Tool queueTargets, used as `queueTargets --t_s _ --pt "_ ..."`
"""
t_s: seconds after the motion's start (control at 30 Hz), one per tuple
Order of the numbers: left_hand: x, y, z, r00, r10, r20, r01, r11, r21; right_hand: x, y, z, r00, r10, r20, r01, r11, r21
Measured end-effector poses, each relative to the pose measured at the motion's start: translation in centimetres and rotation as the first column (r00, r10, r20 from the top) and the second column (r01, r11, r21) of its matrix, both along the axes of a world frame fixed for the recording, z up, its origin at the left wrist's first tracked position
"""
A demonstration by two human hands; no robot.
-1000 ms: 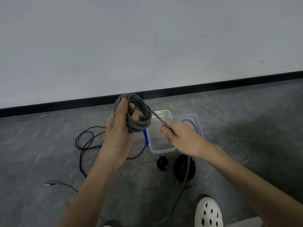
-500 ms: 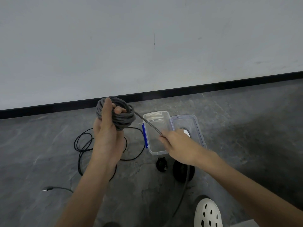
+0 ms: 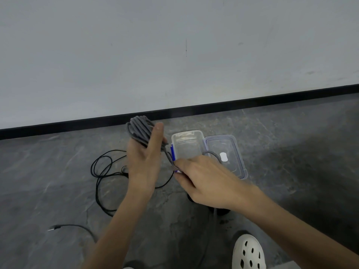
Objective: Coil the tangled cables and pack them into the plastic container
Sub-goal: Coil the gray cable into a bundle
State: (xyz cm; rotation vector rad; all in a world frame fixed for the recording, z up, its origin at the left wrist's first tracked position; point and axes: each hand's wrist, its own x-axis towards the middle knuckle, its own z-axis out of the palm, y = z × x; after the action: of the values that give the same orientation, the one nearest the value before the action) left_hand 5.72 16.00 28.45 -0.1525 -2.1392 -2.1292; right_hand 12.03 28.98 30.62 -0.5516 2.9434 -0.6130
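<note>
Progress: roughly halfway, I'd say. Your grey cable (image 3: 138, 129) is wound bar its tail, the black cable (image 3: 97, 171) isn't coiled, and nothing's packed yet.
Wall (image 3: 174, 55): plain and pale, with black skirting (image 3: 233, 105) along the bottom.
Floor (image 3: 48, 171): grey, stone-look, and everything sits on it, including your white shoe (image 3: 248, 253).
Black cable: a loose tangle left of the container, plug end nearer you.
Container (image 3: 186, 133): clear, open, looks empty; its lid (image 3: 231, 144) lies just beside it on the right.
Right hand (image 3: 206, 181): you're pinching the loose grey tail by the container's near corner.
Left hand (image 3: 143, 162): you're holding the coil up, thumb across it.
</note>
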Motion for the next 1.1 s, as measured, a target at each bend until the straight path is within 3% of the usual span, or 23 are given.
queueTargets --t_s 0.23,0.33,0.5,0.6,0.7,0.83,0.97,1.1 --pt "0.7 0.7 -0.4 0.998 -0.068 -0.011 0.060 0.945 -0.321 1.1 0.3 0.4 1.000 -0.006 -0.023 0.007 0.998 0.057" --pt "0.8 0.9 -0.5 0.996 -0.093 -0.018 0.079 0.918 -0.388 1.5 0.0 0.1 0.999 -0.024 -0.044 0.030 0.991 0.130" --pt "0.7 1.1 -1.0 0.994 -0.106 -0.028 0.077 0.854 -0.515 1.3 0.1 0.7 0.992 -0.079 0.100 0.083 0.996 -0.041" --pt "0.6 1.2 -1.1 0.983 -0.181 0.040 0.172 0.811 -0.558 1.0 0.9 0.8 0.996 -0.083 0.045 0.084 0.996 -0.016" --pt "0.5 0.8 -1.1 0.938 -0.322 0.131 0.341 0.777 -0.529 0.8 1.6 1.2 0.997 -0.011 -0.071 0.013 1.000 0.027" --pt "1.1 0.6 -0.4 0.811 -0.526 0.257 0.583 0.688 -0.431 0.4 2.6 2.0 0.971 0.037 -0.236 -0.025 0.998 0.056" --pt "1.6 0.6 0.6 0.677 -0.659 0.327 0.736 0.617 -0.279 0.0 3.5 2.2 0.942 0.028 -0.335 -0.032 0.999 -0.006" --pt "1.1 0.1 0.8 0.556 -0.763 0.331 0.830 0.487 -0.273 -0.4 4.0 2.0 0.916 0.030 -0.401 -0.031 1.000 0.005"
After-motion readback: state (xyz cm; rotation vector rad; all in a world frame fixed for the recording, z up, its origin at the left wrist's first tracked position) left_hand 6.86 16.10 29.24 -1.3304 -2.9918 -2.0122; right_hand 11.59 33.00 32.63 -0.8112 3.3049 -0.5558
